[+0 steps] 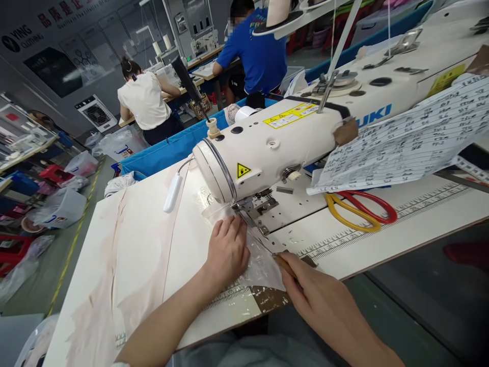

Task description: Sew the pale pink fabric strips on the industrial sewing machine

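My left hand [228, 248] rests beside the needle area of a white sewing machine [260, 148], its bent fingers close together on a thin pale fabric [263, 267]. The thumb's tip is hidden. In my right hand [319, 285] is an awl [286, 265] with a wooden handle; its thin metal shaft points toward the presser foot and lies over the fabric. Part of the fabric runs under the machine head, and its near end reaches the table's front edge.
Scissors [353, 210] with yellow and red handles lie right of the needle, below a handwritten sheet [401, 137]. A small white lamp [173, 193] hangs left of the machine head. Pale pink cloth [95, 316] spreads over the table's left side. Two people work at machines beyond a blue cloth trough [164, 153].
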`<state>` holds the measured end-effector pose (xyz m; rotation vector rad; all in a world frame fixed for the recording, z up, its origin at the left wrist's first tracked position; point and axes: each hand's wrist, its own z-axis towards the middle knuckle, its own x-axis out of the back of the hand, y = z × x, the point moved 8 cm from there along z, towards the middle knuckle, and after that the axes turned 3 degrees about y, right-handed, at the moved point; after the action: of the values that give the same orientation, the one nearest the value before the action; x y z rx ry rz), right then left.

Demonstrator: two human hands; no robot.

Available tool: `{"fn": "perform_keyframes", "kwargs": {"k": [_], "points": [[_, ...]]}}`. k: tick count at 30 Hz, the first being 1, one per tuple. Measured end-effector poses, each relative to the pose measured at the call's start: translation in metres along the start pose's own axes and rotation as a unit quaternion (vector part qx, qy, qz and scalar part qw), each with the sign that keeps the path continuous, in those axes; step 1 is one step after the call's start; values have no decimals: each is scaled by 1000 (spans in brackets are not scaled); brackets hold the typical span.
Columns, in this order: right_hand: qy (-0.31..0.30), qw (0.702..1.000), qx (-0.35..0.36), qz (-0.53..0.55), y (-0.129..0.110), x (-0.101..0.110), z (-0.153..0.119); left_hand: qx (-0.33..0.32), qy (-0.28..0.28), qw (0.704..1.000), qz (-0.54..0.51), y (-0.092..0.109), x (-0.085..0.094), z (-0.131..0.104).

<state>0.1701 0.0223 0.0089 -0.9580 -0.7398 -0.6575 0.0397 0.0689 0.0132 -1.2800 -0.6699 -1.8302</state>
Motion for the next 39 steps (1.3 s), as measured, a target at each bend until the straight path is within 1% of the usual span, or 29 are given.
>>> {"fn": "perform_keyframes", "kwargs": {"k": [2,5,8,12,16,21,26,29,33,39], "points": [[-6,999,-40,32,14,3,-5,1,-3,1000,2,0,-1,-1],[-39,988,-106,105,33,1,-11,9,6,1000,1,2,2,-2],[-64,978,-142,142,41,-2,-12,11,1,1000,11,6,4,-2],[-38,980,-136,138,39,1,-9,-3,-21,999,24,8,2,-4],[-13,984,-121,129,38,3,-8,-3,-27,999,23,6,1,-5],[-23,985,-115,125,38,2,-9,7,-23,1000,1,8,2,-5],[-43,983,-120,134,41,-2,-12,0,-37,999,12,10,1,-6],[-54,980,-127,140,42,-3,-14,-2,-34,999,16,11,3,-5],[-47,981,-128,138,42,-2,-13,-5,-20,1000,13,12,5,-5],[-26,985,-112,126,39,0,-12,0,-25,1000,3,12,3,-6]]}}
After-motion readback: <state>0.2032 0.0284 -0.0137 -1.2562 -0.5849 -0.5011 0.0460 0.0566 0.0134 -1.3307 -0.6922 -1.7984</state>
